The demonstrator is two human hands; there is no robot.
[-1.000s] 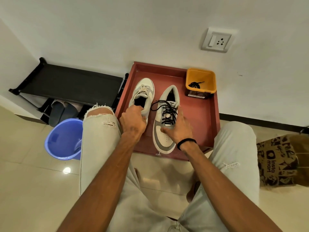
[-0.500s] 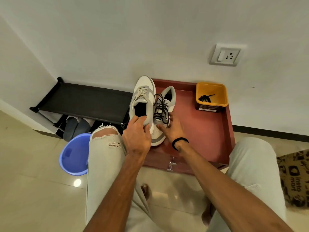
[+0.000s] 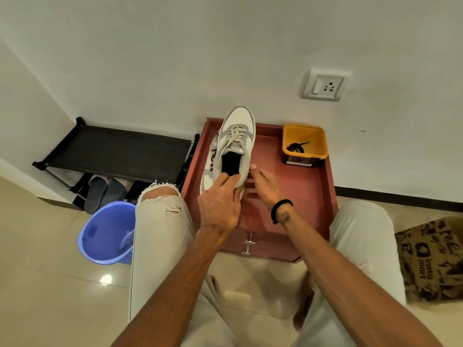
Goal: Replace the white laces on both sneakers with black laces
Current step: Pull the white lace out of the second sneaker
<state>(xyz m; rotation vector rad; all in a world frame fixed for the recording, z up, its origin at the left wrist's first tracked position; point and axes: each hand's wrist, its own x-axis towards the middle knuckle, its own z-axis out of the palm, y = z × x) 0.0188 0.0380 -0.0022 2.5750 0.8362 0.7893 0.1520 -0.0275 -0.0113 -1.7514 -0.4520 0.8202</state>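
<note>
Head view: since a second ago my left hand [image 3: 220,205], gripping the heel collar, has lifted the white-laced sneaker [image 3: 235,149] off the red tray [image 3: 300,186], so its relacing can begin; my right hand [image 3: 266,187], fingers straight and empty, lies just beside it, the black-laced sneaker [image 3: 210,166] half hidden behind.

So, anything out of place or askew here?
Yes: the white-laced sneaker, gripped at the heel by the left hand, lies over the other sneaker, mostly hiding it. The right hand hovers open beside them. Nothing looks spilled or damaged.
</note>
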